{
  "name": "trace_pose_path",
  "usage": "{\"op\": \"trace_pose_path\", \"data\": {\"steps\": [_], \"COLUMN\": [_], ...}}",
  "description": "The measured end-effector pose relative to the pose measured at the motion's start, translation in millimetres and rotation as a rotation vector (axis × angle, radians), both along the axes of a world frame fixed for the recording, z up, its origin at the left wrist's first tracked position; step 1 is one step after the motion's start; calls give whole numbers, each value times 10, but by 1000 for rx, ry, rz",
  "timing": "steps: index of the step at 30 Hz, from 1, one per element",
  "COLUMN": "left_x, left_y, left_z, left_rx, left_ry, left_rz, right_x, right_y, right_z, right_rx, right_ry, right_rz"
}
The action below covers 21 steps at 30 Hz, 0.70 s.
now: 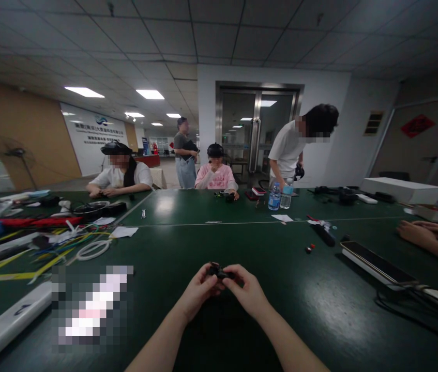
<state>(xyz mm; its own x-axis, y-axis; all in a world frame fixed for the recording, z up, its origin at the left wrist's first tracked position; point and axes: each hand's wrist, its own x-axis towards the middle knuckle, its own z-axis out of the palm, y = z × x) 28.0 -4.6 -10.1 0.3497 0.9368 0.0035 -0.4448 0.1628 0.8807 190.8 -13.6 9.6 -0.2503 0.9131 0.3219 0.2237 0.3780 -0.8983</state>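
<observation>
Both of my hands meet above the dark green table (156,289), around one small black object (219,270) whose kind I cannot make out. My left hand (200,287) closes on its left side with thumb and fingers. From the other side, my right hand (245,289) pinches its right end between thumb and fingertips. Parts of the object are hidden behind my fingers. To the right lies a tiny black and red piece (310,249), apart from my hands.
Cables (94,250) and tools crowd the left, near a long white device (13,323). At right are a phone-like slab (377,263) with a cord and another person's hands (420,235). Two water bottles (275,197) stand farther back. Several people are around the table.
</observation>
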Motion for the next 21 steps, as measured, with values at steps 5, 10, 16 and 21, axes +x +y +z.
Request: {"op": "trace_pose_path", "data": {"steps": [5, 10, 16, 21], "left_x": [-15, 3, 2, 3], "left_y": [-9, -61, -51, -4], "left_z": [12, 76, 75, -1], "left_rx": [13, 31, 22, 4], "left_ry": [20, 34, 24, -30], "left_rz": [-36, -6, -11, 5], "right_x": [-2, -9, -20, -10], "right_y": [-25, -55, -73, -39], "right_z": [41, 73, 78, 18], "right_rx": [23, 4, -10, -26], "right_ry": [-34, -26, -55, -24], "right_rz": [-5, 24, -22, -67]}}
